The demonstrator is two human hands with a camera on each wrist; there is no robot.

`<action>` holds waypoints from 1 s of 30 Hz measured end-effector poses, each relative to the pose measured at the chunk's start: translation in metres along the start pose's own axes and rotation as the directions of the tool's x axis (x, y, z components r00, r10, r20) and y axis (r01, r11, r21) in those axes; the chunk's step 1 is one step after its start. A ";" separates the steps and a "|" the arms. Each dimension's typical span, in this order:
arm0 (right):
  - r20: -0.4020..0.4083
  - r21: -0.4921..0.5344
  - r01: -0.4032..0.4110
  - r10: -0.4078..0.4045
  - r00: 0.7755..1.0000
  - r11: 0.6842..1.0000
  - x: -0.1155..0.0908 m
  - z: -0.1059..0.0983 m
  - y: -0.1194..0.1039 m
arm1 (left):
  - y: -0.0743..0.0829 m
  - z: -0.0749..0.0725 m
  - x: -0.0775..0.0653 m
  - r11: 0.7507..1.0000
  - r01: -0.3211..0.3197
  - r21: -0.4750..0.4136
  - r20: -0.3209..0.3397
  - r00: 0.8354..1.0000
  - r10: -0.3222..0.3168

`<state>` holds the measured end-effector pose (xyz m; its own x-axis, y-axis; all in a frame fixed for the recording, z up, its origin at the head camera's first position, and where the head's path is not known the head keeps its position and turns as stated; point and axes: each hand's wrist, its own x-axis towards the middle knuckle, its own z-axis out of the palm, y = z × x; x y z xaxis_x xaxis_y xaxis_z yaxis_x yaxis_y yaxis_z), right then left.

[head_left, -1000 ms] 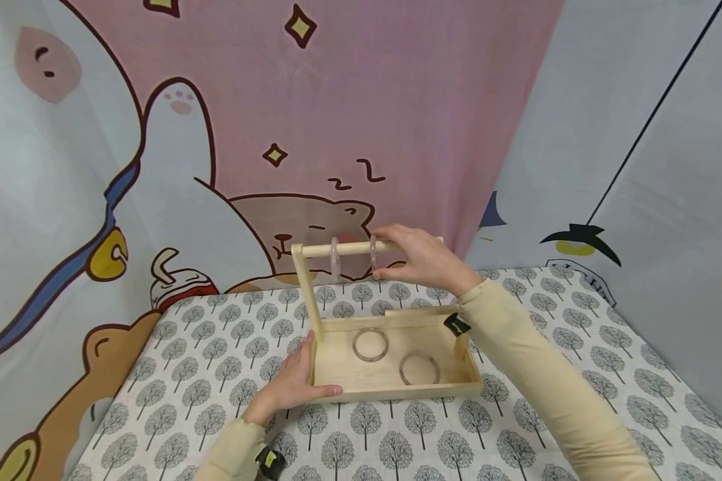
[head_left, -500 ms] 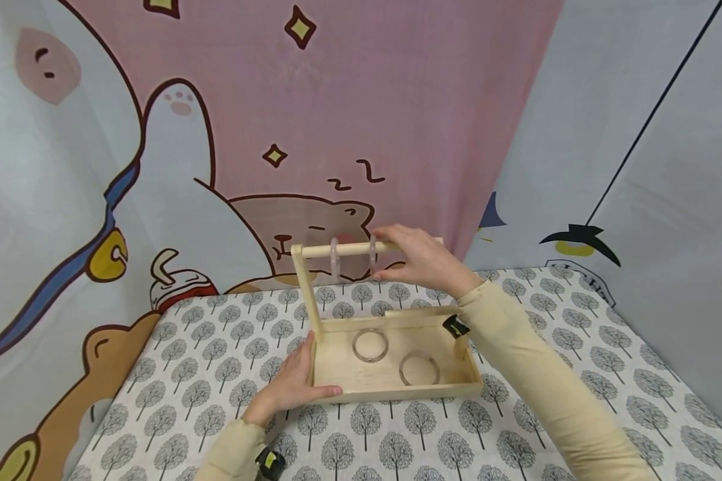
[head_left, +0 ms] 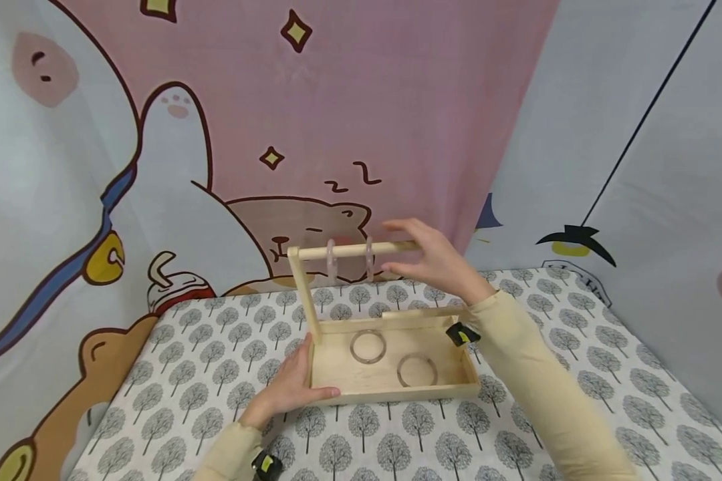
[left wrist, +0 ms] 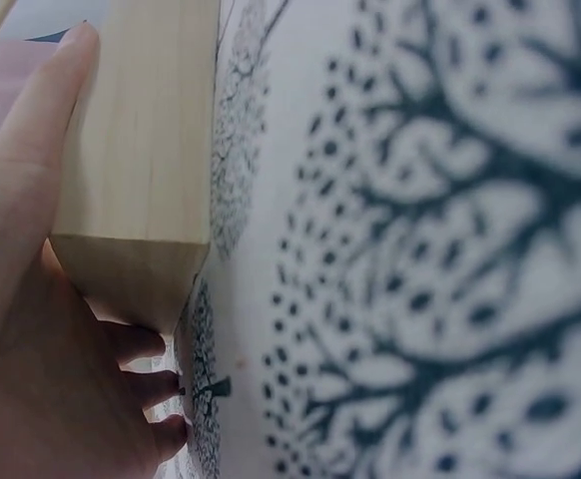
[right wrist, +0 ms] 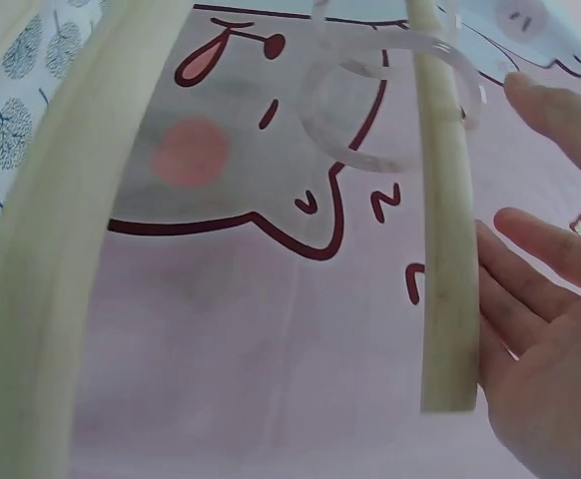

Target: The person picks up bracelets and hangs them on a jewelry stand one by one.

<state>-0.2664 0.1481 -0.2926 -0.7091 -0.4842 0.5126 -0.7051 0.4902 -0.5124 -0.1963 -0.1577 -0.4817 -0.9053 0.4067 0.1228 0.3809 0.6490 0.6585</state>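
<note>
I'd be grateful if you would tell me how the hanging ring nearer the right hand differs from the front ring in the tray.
The hanging ring loops around the rod, while the front ring lies flat in the tray. In the head view, the hanging ring shows nearly edge-on, the front ring as an open loop. Both are slim and round.

The head view looks forward and down, far enough back to take in a pale wooden rectangular tray (head_left: 349, 381) toward 6 o'clock and a pink cartoon-printed backdrop (head_left: 397, 107) at 12 o'clock. The left wrist view, rolled sideways, sits very near the tray's 7 o'clock corner, which the head view shares. The right wrist view looks from close by a pale straight wooden rod (right wrist: 450, 259) at 3 o'clock toward the upside-down backdrop; the head view shares both.
</note>
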 end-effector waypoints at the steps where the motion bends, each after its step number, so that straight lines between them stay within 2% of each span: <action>1: -0.024 0.001 0.004 -0.004 1.000 1.000 -0.002 -0.001 0.000 | 0.000 0.000 -0.001 1.000 -0.010 -0.003 -0.008 1.000 0.010; 6: -0.138 -0.004 0.035 -0.035 0.990 0.999 -0.013 -0.006 0.003 | 0.003 0.001 -0.001 0.996 -0.089 -0.031 -0.062 0.994 0.087; 8: -0.172 -0.007 0.025 -0.026 0.985 1.000 -0.019 -0.009 0.005 | 0.006 0.001 -0.002 0.994 -0.107 -0.010 -0.083 0.991 0.106; 10: -0.200 -0.015 -0.006 0.003 0.980 1.000 -0.026 -0.012 0.008 | 0.011 0.000 -0.005 0.996 -0.088 0.027 -0.098 0.991 0.090; 15: -0.227 -0.019 -0.090 0.084 0.970 0.996 -0.042 -0.019 0.016 | 0.028 -0.001 -0.013 0.987 0.022 0.162 -0.149 0.989 0.003; 18: -0.219 -0.018 -0.123 0.116 0.969 0.992 -0.052 -0.020 0.020 | 0.038 -0.001 -0.015 0.983 0.023 0.184 -0.189 0.982 0.012; 24: -0.197 0.033 -0.193 0.196 0.961 0.981 -0.073 -0.020 0.026 | 0.053 0.002 -0.010 0.991 -0.059 0.116 -0.241 0.967 0.086; 30: -0.187 0.125 -0.264 0.284 0.940 0.956 -0.097 -0.018 0.035 | 0.054 0.008 0.003 0.990 -0.139 -0.009 -0.205 0.969 0.134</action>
<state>-0.2228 0.2249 -0.3481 -0.8666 -0.1804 0.4653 -0.4874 0.5063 -0.7114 -0.1774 -0.1162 -0.4521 -0.8651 0.3492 0.3599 0.5013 0.5807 0.6415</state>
